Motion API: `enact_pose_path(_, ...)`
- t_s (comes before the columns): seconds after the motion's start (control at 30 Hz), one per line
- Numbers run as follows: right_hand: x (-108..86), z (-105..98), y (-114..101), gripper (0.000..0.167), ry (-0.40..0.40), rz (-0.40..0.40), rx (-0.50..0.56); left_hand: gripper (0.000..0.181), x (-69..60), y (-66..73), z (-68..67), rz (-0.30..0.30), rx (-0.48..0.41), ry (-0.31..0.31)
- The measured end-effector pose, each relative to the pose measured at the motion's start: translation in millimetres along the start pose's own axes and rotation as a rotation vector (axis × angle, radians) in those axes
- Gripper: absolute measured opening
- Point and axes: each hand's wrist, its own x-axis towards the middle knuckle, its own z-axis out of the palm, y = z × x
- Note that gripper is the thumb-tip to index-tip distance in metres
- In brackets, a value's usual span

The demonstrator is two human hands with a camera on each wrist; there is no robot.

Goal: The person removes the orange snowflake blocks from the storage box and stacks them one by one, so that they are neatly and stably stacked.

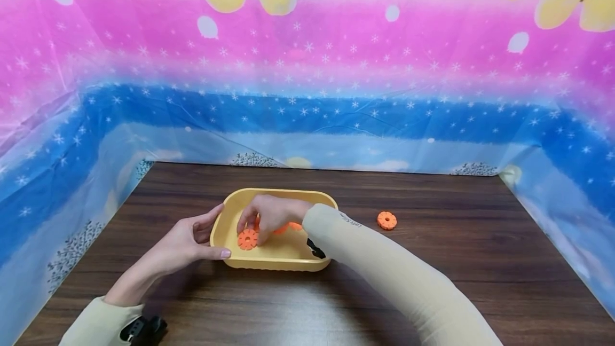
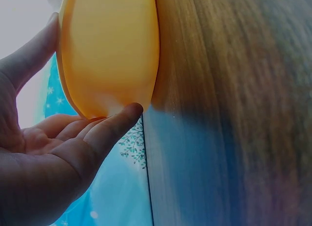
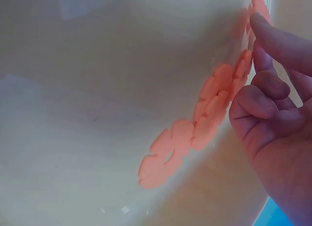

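Observation:
A yellow plastic basin [image 1: 276, 265] stands on the table. My left hand [image 1: 184, 239] holds its left end, the thumb at the front corner and the fingers at the back; in the left wrist view this hand [image 2: 63, 143] spans the end of the basin [image 2: 112, 50]. Inside it, my right hand [image 1: 266, 215] pinches an orange notched building disc [image 1: 247, 240] near the left end. From the right wrist, the fingertips of that hand [image 3: 273, 84] meet a disc [image 3: 261, 9] by the basin wall. Several more orange discs [image 3: 212, 109] lie along the wall, partly overlapping.
Another orange notched disc [image 1: 386, 220], perhaps stacked, lies on the dark wooden table [image 1: 432, 250] to the right of the basin. A patterned cloth [image 1: 307, 105] hangs round the table's back and sides. My right forearm crosses over the basin's right end.

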Motion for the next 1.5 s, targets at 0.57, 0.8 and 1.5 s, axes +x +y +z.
enact_pose_path(0.57,-10.7,-20.4,-8.8,0.038,0.038,-0.007,0.074,0.096,1.4,0.9,1.1,-0.004,-0.022,-0.009)
enact_pose_path(0.8,-21.1,-35.1,-22.3,0.039,0.042,-0.005,0.080,0.096,-2.5,-1.5,1.5,-0.015,-0.042,-0.004)
enact_pose_path(1.5,-91.7,-66.7,-3.6,0.040,0.185,0.030,0.044,0.098,-2.3,1.1,-0.3,-0.006,0.011,0.018)
